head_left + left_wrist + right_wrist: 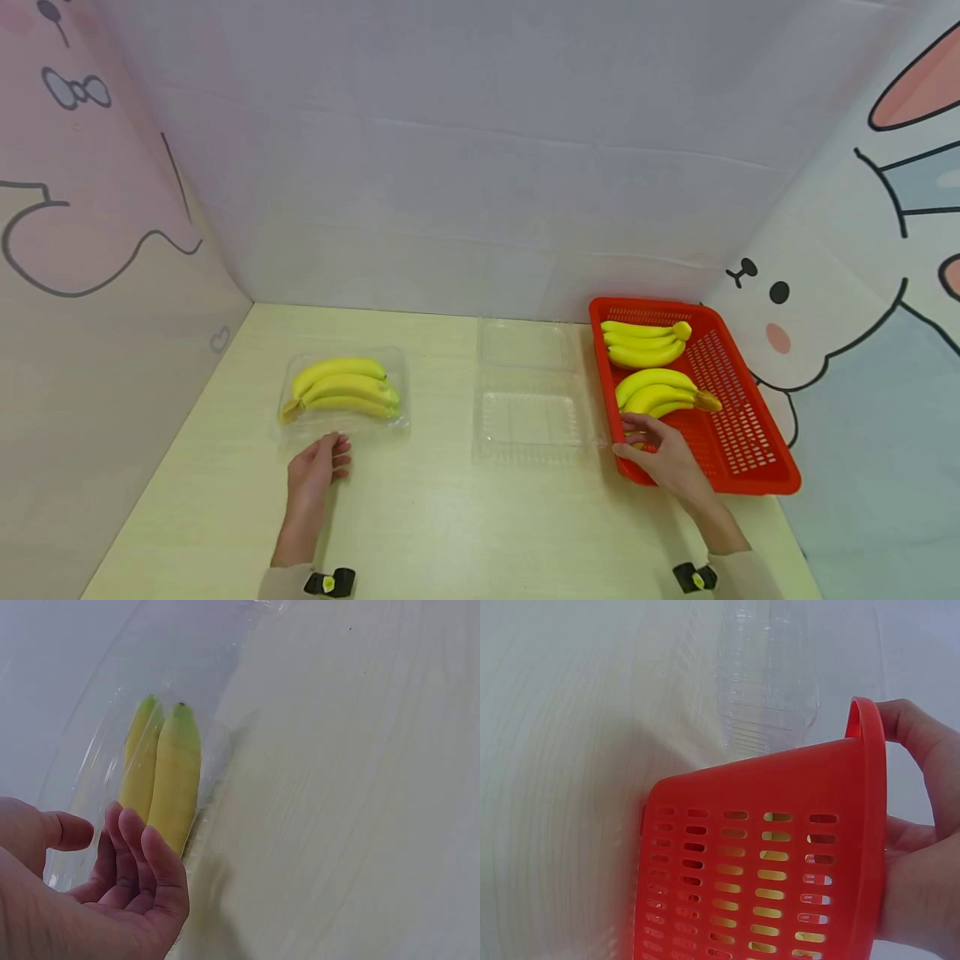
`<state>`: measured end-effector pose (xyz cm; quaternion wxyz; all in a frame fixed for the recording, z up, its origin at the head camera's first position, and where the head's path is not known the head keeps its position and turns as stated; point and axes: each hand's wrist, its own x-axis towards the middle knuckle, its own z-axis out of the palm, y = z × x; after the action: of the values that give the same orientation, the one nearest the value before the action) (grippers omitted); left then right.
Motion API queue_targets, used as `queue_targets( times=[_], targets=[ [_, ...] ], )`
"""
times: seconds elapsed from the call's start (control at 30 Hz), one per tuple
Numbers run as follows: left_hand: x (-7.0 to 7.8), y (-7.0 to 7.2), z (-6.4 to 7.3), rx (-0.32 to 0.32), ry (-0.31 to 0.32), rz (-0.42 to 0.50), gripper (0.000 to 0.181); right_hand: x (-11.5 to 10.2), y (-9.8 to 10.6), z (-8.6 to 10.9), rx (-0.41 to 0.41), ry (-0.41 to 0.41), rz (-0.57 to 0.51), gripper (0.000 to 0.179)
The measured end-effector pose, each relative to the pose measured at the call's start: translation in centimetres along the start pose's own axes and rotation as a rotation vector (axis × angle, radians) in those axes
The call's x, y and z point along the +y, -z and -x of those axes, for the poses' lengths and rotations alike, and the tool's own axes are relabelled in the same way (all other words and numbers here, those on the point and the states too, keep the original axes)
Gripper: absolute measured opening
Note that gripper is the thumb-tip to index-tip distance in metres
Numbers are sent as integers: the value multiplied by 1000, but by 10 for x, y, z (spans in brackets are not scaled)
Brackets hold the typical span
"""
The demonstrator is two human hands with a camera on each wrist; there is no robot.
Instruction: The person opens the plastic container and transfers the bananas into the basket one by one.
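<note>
A bunch of bananas [345,387] lies in a clear plastic container [395,367] on the left of the table. Just in front of it is my left hand [315,471], its fingers loosely bent and nothing in them. The left wrist view shows the bananas [176,776] through clear plastic beyond the fingertips. My right hand [667,458] is at the left rim of a red basket [750,392], thumb and fingers apart. Yellow shows beneath it; its contact there is unclear. In the right wrist view the basket wall [757,780] partly hides the hand [922,892].
Another clear container [528,417] sits with its lid raised flat behind it, left of the basket. Two banana bunches, one at the back [641,346] and one in the middle [660,392], lie in the basket. Cloth walls enclose the table [442,517].
</note>
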<state>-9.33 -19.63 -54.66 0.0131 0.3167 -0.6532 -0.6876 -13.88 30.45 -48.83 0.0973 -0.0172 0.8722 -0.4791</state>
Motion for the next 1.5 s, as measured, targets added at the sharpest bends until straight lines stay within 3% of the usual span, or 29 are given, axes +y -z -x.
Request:
queue_targets(
  times=[1.5],
  targets=[
    [-30, -9, 39, 11, 49, 4, 38, 4, -4, -2, 20, 6, 3, 56]
  ],
)
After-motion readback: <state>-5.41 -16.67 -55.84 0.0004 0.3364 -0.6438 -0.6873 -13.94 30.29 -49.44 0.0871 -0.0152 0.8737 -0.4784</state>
